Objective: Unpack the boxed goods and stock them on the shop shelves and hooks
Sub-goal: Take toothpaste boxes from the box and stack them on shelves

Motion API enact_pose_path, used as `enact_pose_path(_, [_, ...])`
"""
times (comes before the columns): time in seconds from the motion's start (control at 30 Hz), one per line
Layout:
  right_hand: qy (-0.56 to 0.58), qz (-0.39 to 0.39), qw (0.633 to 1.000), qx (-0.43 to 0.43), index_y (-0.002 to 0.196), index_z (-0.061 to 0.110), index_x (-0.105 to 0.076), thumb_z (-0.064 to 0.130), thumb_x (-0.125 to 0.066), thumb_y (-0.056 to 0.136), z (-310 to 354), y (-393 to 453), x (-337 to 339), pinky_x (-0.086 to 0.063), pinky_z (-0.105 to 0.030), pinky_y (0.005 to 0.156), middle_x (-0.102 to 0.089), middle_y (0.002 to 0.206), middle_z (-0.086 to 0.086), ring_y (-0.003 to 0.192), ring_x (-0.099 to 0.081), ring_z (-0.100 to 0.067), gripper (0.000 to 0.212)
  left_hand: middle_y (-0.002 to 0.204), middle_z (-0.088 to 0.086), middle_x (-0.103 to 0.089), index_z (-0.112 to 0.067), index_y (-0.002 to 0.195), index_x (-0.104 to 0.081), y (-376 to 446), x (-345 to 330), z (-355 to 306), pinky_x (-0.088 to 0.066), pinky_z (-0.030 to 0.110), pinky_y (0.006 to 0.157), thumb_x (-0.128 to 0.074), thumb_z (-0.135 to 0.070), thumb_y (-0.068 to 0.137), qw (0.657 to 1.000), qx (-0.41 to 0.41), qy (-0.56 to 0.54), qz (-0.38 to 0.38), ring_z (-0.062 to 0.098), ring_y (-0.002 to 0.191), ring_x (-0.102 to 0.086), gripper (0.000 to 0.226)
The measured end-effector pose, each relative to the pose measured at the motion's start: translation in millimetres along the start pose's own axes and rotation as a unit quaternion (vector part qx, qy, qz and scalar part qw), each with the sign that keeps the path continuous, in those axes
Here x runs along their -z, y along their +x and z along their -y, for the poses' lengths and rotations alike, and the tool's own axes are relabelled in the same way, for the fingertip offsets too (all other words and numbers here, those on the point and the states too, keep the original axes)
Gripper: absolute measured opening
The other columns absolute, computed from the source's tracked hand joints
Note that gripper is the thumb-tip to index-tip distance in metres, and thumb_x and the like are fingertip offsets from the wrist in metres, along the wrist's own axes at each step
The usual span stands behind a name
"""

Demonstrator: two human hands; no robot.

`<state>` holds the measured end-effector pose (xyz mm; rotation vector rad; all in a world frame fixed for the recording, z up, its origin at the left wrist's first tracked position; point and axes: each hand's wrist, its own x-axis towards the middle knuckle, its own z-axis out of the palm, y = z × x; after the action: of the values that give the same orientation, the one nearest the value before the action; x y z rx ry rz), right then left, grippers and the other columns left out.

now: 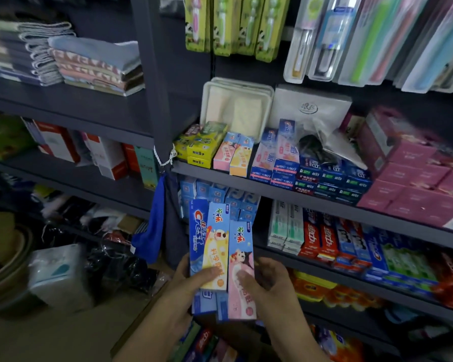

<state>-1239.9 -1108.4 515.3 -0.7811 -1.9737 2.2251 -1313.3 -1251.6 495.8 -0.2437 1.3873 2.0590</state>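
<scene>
Held at 6 o'clock before the shelves (298,197): left hand (191,280) grasping blue Crest box (198,236) and yellow toothpaste box (216,244); right hand (267,280) grasping pink toothpaste box (241,267), all upright, touching.

Left hand (191,280) and right hand (270,286) grip fanned toothpaste boxes (220,254) before stocked dark shelves (298,197).

Dark grey metal shelving (152,74) stands on a dim floor (50,335).
</scene>
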Motion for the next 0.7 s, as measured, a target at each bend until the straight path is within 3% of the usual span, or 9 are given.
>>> enact_pose_path(0.07, [-0.018,-0.023,0.999,0.023,0.101,0.017,-0.054,0.017,-0.070,0.084,5.2,-0.4,-4.9,-0.057,-0.025,0.068,-0.067,0.102,0.005,0.086,-0.067,-0.006,0.024,0.103,0.016,-0.072,-0.022,0.120,-0.055,1.1,1.7,-5.6,-0.055,0.048,0.080,-0.092,-0.010,0.052,1.000,-0.002,0.006,0.003,0.036,0.091,-0.069,0.078])
enact_pose_path(0.17, [-0.011,-0.010,1.000,0.026,0.097,0.021,-0.057,0.012,-0.066,0.087,12.2,1.0,-16.7,-0.054,-0.018,0.058,-0.069,0.092,0.011,0.076,-0.066,0.004,0.016,0.101,0.016,-0.072,-0.022,0.118,-0.055,6.6,7.8,-18.2,-0.055,0.050,0.081,-0.082,-0.010,0.053,1.000,-0.008,0.020,0.006,0.036,0.090,-0.070,0.071])
enact_pose_path(0.3, [-0.035,0.017,0.999,0.038,0.119,0.043,-0.052,0.005,-0.063,0.088,14.8,6.1,-40.7,-0.057,-0.030,0.084,-0.065,0.111,0.018,0.101,-0.063,-0.002,0.050,0.091,0.009,-0.075,-0.023,0.114,-0.055,20.5,22.4,-47.3,-0.056,0.043,0.070,-0.080,-0.013,0.050,0.999,-0.020,0.027,0.013,0.029,0.079,-0.072,0.070])
enact_pose_path(0.4, [-0.061,0.073,0.994,0.055,0.129,0.061,-0.030,0.009,-0.063,0.088,21.4,6.0,-61.9,-0.055,-0.024,0.086,-0.057,0.122,0.024,0.107,-0.061,0.000,0.073,0.091,0.006,-0.075,-0.021,0.121,-0.054,28.4,36.2,-74.0,-0.058,0.038,0.064,-0.079,-0.016,0.049,0.998,-0.039,0.050,0.019,0.026,0.077,-0.073,0.076])
enact_pose_path(0.5, [-0.062,0.093,0.993,0.050,0.124,0.064,-0.025,0.011,-0.063,0.089,30.2,9.6,-75.9,-0.054,-0.020,0.079,-0.055,0.121,0.023,0.101,-0.062,0.003,0.073,0.097,0.007,-0.074,-0.022,0.125,-0.052,35.7,47.8,-93.0,-0.058,0.033,0.056,-0.077,-0.016,0.052,0.996,-0.045,0.060,0.045,0.024,0.076,-0.073,0.077])
enact_pose_path(0.6, [-0.062,0.065,0.995,0.054,0.123,0.057,-0.036,0.014,-0.065,0.087,34.1,12.2,-82.9,-0.054,-0.021,0.084,-0.061,0.115,0.023,0.102,-0.060,0.007,0.063,0.099,0.010,-0.072,-0.021,0.123,-0.052,40.2,53.9,-105.0,-0.057,0.032,0.051,-0.075,-0.014,0.054,0.996,-0.041,0.051,0.060,0.022,0.071,-0.073,0.073])
enact_pose_path(0.7, [-0.057,0.024,0.997,0.051,0.119,0.052,-0.046,0.013,-0.064,0.088,36.5,15.4,-84.6,-0.056,-0.032,0.088,-0.067,0.110,0.015,0.104,-0.064,-0.007,0.053,0.098,0.011,-0.071,-0.024,0.118,-0.053,44.7,53.7,-112.6,-0.057,0.036,0.054,-0.075,-0.013,0.054,0.995,-0.035,0.052,0.079,0.026,0.071,-0.073,0.069])
